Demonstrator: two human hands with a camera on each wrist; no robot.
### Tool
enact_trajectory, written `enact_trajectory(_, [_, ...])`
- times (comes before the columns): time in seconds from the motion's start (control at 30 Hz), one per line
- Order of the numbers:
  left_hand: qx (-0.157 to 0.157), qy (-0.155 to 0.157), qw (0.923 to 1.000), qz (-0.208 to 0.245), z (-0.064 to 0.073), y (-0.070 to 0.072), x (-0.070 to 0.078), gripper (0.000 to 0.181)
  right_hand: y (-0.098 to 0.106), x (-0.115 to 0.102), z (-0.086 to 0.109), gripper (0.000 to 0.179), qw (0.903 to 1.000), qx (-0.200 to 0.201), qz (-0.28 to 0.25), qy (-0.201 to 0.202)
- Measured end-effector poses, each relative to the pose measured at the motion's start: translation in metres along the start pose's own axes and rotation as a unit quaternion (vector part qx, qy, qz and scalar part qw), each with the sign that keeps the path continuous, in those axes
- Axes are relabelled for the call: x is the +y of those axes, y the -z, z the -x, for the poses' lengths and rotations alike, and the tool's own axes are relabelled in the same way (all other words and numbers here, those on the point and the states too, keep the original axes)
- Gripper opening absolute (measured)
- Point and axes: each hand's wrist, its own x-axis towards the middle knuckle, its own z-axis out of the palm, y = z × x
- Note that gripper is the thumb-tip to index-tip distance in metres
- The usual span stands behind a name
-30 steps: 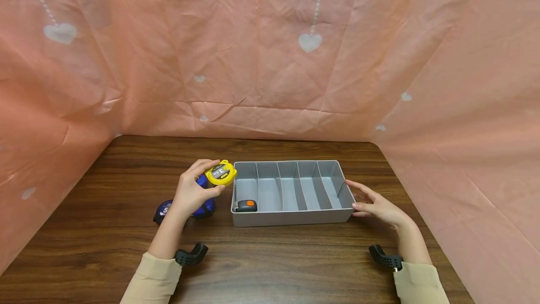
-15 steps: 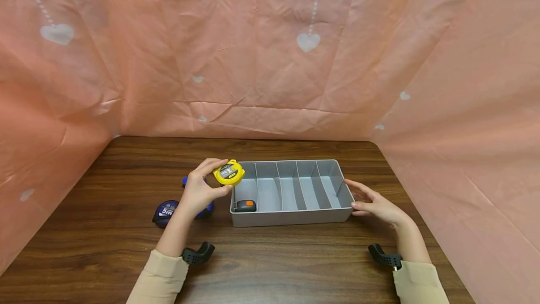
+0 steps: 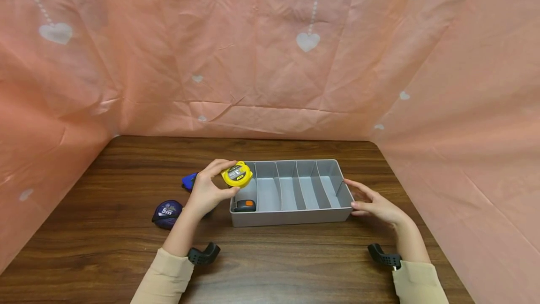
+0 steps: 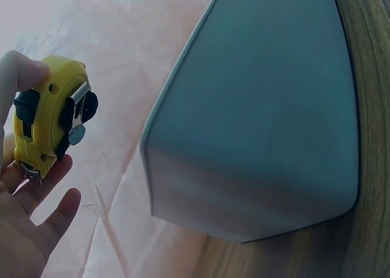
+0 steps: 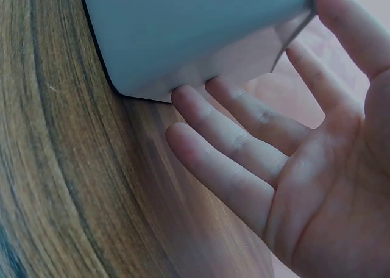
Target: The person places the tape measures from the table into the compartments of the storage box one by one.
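My left hand pinches a round yellow tape measure between fingers and thumb, above the left end of a grey divided box. In the left wrist view the yellow tape measure shows a metal belt clip and a hook at its mouth. A black tape measure with an orange button lies in the box's leftmost compartment. My right hand touches the outside of the box's right end. Its fingertips and thumb rest on the end wall with the fingers nearly straight.
A dark blue tape measure marked 5m lies on the wooden table, left of the box. Behind it is a blue tape measure, partly hidden by my left hand. Pink cloth hangs behind and along both sides.
My left hand has moved right with the yellow tape measure, from beside the box to over its leftmost compartment. The blue tape measures behind are more exposed. My right hand stays on the box.
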Motion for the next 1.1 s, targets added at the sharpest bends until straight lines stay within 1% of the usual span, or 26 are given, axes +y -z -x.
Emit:
enact_trajectory(0.07, [-0.001,0.001,1.0,0.005,-0.001,-0.004,-0.008,0.06,0.0,0.0,0.0,0.065,1.0,0.0,0.0,0.0])
enact_trajectory(0.2, [-0.004,-0.002,0.9999,0.01,-0.002,-0.011,-0.028,0.061,0.0,0.001,-0.001,0.066,1.0,0.0,-0.002,0.0])
enact_trajectory(0.3, [-0.01,-0.008,0.9999,0.008,-0.003,-0.015,-0.035,0.061,0.0,0.001,-0.001,0.066,1.0,0.0,-0.002,0.0])
enact_trajectory(0.57, [-0.033,-0.02,0.9992,0.011,-0.001,-0.024,-0.037,0.06,-0.001,-0.001,0.0,0.066,1.0,0.001,0.001,-0.002])
enact_trajectory(0.8, [-0.041,-0.027,0.9988,0.004,-0.001,-0.028,-0.036,0.062,-0.002,-0.003,0.0,0.066,1.0,0.004,-0.002,-0.003])
enact_trajectory(1.1, [-0.048,-0.033,0.998,-0.024,0.002,-0.036,-0.037,0.06,-0.003,-0.002,0.0,0.066,1.0,0.004,-0.006,-0.004])
